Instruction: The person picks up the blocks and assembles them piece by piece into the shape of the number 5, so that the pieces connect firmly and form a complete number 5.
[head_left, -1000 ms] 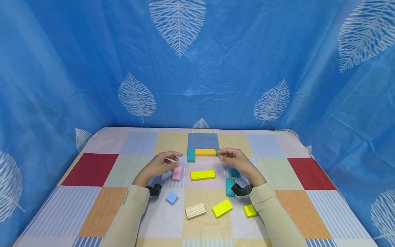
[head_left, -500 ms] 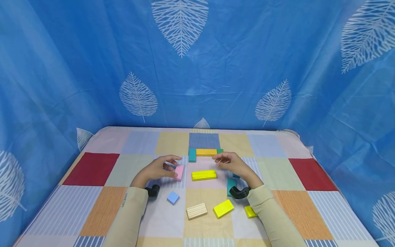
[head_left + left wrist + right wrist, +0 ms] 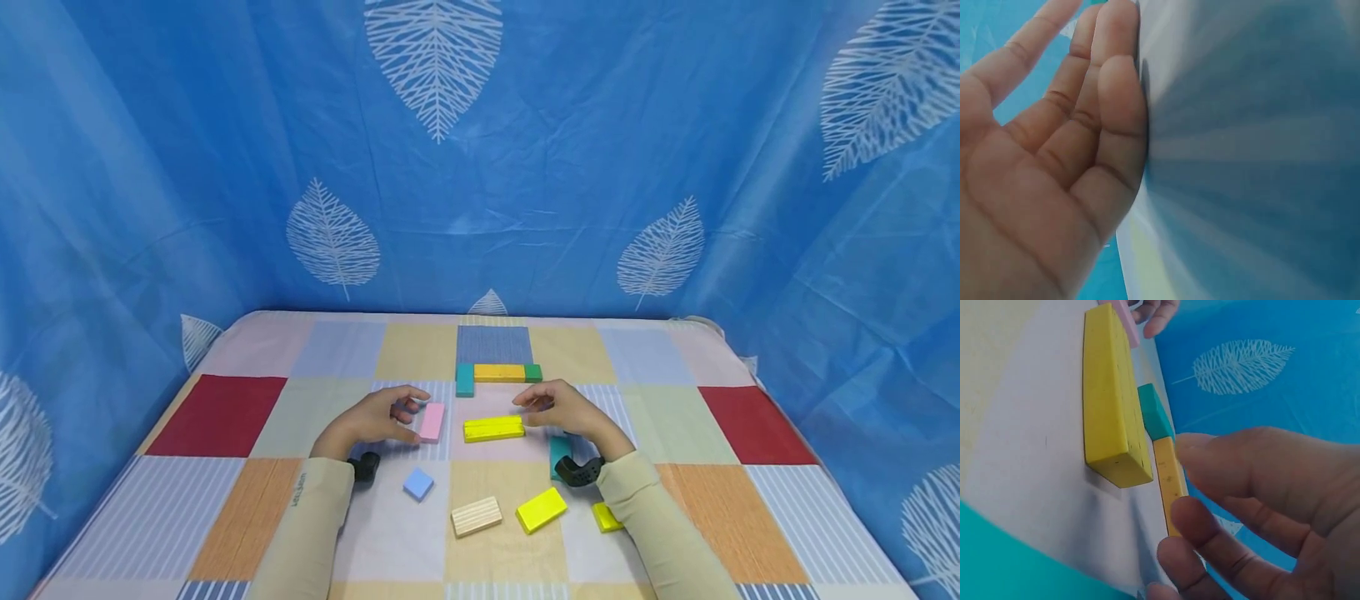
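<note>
My left hand [image 3: 375,417] is just left of a pink block [image 3: 432,423], thumb near its lower left edge. In the left wrist view the same hand [image 3: 1066,137] has loosely bent fingers and an empty palm, low over the striped cloth. Beside the right end of a long yellow block [image 3: 493,428] hovers my right hand [image 3: 566,408]. Its thumb and fingers curve loosely with nothing between them in the right wrist view, where the yellow block [image 3: 1107,394] stands apart from the fingertips. Farther back, teal [image 3: 464,381], orange [image 3: 498,373] and green [image 3: 532,372] blocks lie joined in a row.
A teal block [image 3: 560,454] is partly hidden by the right wrist's camera. Nearer the front lie a blue block [image 3: 418,484], a plain wood block [image 3: 476,517], a yellow block [image 3: 541,510] and a smaller yellow one [image 3: 606,517] against the right sleeve. Blue curtain [image 3: 480,208] hangs behind.
My right hand has come left and nearer, off the green block, and now covers a dark teal block seen earlier. The left hand has drawn slightly left and nearer. The blocks have stayed put.
</note>
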`<state>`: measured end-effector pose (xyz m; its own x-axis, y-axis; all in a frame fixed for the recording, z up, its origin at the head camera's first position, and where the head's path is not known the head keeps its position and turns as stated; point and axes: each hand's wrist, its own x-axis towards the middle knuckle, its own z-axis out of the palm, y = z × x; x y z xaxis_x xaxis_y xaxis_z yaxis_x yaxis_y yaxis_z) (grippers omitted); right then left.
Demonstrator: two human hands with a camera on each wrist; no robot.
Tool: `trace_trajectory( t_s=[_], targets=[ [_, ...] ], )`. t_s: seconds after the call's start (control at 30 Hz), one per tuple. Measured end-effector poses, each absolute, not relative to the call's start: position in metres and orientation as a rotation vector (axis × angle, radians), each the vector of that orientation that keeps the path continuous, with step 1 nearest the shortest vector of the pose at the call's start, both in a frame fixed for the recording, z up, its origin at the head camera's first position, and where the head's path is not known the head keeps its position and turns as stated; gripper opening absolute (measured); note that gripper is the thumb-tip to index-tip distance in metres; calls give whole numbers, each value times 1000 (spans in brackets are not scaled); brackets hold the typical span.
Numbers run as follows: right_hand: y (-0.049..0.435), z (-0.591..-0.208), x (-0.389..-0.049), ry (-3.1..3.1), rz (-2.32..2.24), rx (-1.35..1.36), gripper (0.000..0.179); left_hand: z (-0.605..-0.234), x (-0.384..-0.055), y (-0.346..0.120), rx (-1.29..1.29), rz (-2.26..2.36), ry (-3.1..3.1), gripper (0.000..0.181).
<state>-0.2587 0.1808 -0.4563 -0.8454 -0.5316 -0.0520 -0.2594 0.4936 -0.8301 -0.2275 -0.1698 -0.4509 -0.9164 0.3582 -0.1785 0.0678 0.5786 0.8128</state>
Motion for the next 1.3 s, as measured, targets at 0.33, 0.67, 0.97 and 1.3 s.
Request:
trace_trajectory(
  t_s=[0.33,0.67,0.97,1.3],
  targets=[
    [176,-463,-255,2473,-1161,-679,21,-456,-226,-171,303,1178,2534,61],
    [178,-463,-257,2522,-1103,-689,22,-453,-227,-169,339,1182,2541,58],
    [184,-460,-258,2555,-1084,-717,20,-456,-229,-159,311,1139,2601,57],
    [188,-457,-260,2548,-1076,-730,19,-455,-226,-149,359,1117,2625,56]
  ],
)
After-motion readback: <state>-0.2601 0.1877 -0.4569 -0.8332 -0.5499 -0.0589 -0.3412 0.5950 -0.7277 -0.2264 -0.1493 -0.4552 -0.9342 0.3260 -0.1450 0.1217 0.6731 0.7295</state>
